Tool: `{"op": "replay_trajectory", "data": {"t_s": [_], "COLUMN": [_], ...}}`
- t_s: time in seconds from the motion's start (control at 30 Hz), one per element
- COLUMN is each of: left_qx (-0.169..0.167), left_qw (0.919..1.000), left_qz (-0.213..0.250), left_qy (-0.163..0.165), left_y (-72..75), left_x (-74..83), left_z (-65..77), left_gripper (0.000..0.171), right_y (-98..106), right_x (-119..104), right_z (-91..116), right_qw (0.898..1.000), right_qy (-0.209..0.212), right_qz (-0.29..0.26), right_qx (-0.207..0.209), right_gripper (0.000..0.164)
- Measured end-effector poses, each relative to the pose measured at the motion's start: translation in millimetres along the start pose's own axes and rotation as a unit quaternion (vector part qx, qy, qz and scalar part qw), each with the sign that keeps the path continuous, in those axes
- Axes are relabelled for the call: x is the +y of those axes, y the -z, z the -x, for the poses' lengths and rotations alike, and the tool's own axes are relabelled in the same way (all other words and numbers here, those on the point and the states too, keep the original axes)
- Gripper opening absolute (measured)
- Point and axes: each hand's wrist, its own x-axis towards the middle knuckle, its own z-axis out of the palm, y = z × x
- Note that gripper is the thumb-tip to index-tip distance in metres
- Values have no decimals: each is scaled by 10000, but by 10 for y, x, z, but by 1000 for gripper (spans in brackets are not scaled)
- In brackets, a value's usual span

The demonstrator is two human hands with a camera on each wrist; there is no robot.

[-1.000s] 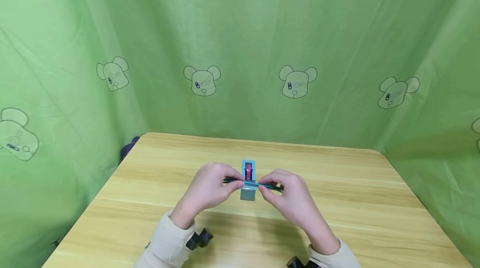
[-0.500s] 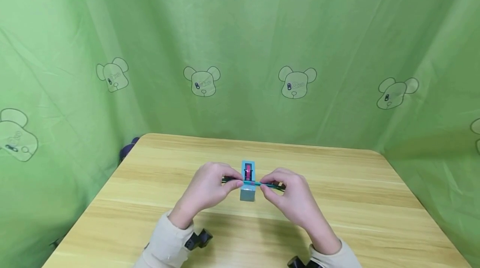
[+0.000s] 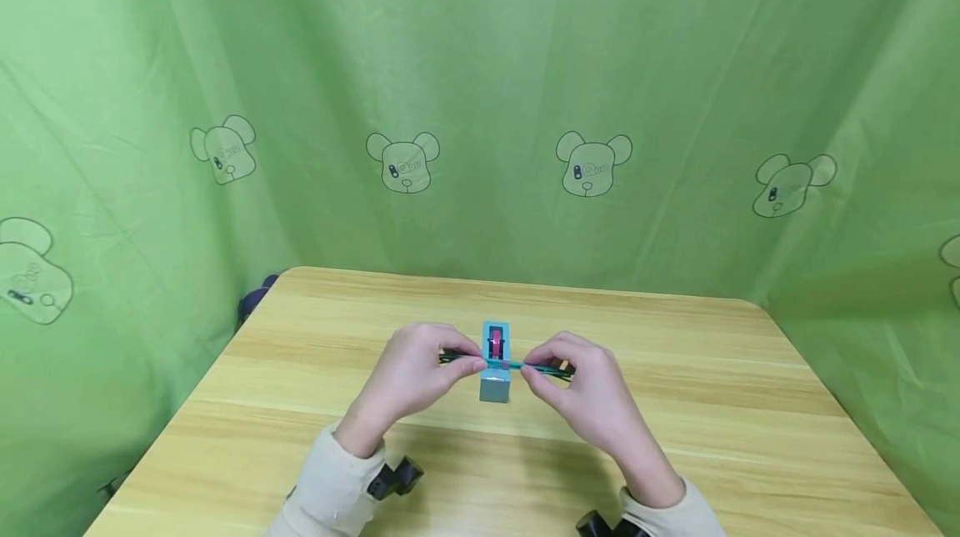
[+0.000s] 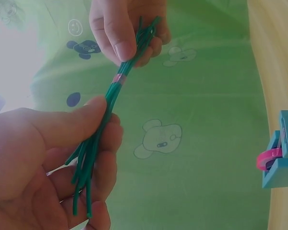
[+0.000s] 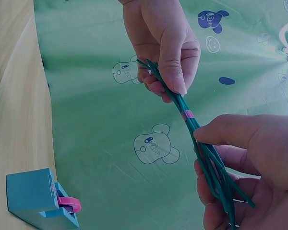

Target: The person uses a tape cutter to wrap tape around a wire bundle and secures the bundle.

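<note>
A bundle of thin green wires (image 4: 88, 160) stretches between both hands, with a band of pink tape (image 5: 187, 114) round its middle. My left hand (image 3: 420, 370) pinches it on one side of the tape, thumb on top. On the other side my right hand (image 3: 588, 391) pinches it between thumb and fingers. Loose wire ends fan out over the left palm in the left wrist view and over the right palm in the right wrist view. Beyond the bundle stands a blue tape dispenser (image 3: 494, 388) with a pink tape roll (image 5: 69, 204) in it.
The wooden table (image 3: 675, 353) has its far edge close to a green curtain (image 3: 495, 62) with bear prints. Something dark purple (image 3: 255, 299) shows past the table's left edge. Both wrists carry black camera mounts over light sleeves.
The hands have drawn slightly apart along the bundle, so a little more of it shows between the fingertips. Both still pinch it, and the tape dispenser stays in place.
</note>
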Motion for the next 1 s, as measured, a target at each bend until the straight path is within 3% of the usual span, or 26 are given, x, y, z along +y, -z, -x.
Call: {"op": "replay_trajectory", "data": {"t_s": [0.4,1.0], "left_qx": [21,-19], "left_qw": [9999,9999], "left_qz": [14,29], "left_qy": [-162,-104], "left_y": [20,48], "left_x": [-27,-63], "left_z": [10,76], "left_gripper": [7,9], "right_y": [13,-19], "right_x": [-3,-1], "right_z": [2,19], "right_qw": [9998,9996], "right_qy": [-121,132], "right_qz": [-97,-166], "right_qx": [-80,-160], "right_gripper": [14,12]}}
